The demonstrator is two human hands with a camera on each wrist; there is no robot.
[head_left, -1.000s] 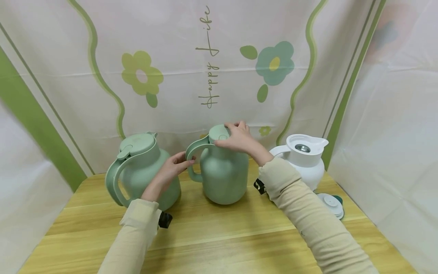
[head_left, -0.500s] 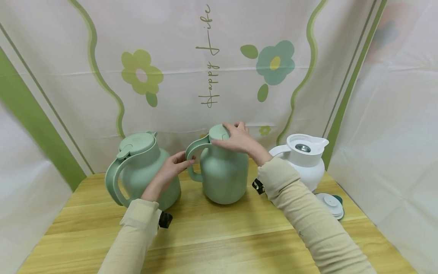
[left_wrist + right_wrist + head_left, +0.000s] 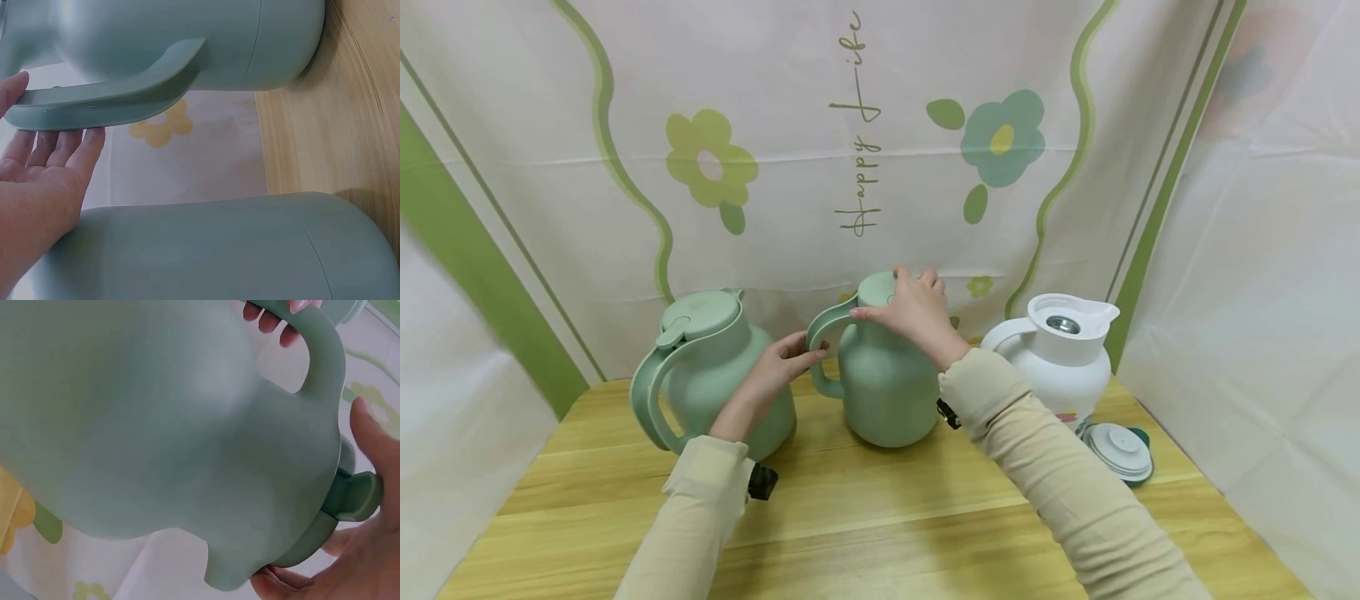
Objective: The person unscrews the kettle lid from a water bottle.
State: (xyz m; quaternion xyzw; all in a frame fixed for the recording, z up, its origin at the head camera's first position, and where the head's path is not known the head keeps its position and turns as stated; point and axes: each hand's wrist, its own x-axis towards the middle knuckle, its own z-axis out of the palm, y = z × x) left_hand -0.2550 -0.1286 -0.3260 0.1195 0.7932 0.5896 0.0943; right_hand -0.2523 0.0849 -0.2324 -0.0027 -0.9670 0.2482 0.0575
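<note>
A light green vacuum jug (image 3: 889, 392) stands upright in the middle of the table. My left hand (image 3: 777, 368) holds its handle (image 3: 103, 103), with the thumb on one side and the fingertips on the other. Over the top lies my right hand (image 3: 917, 307), gripping the jug's lid (image 3: 874, 288) with spread fingers and covering part of it. In the right wrist view, a tab (image 3: 359, 497) juts from the lid beside the palm, and fingertips touch the rim near the spout (image 3: 226, 569).
To the left stands another green jug (image 3: 730, 387) with its lid on, close to my left forearm. A white jug (image 3: 1067, 371) without a lid stands on the right. Near it a white and green lid (image 3: 1120, 450) lies on the wooden table (image 3: 850, 533). A flowered curtain (image 3: 805, 208) hangs behind.
My right hand has turned on the lid, its thumb shifting left toward the handle and its wrist moving left. The left hand and the jug have stayed put.
</note>
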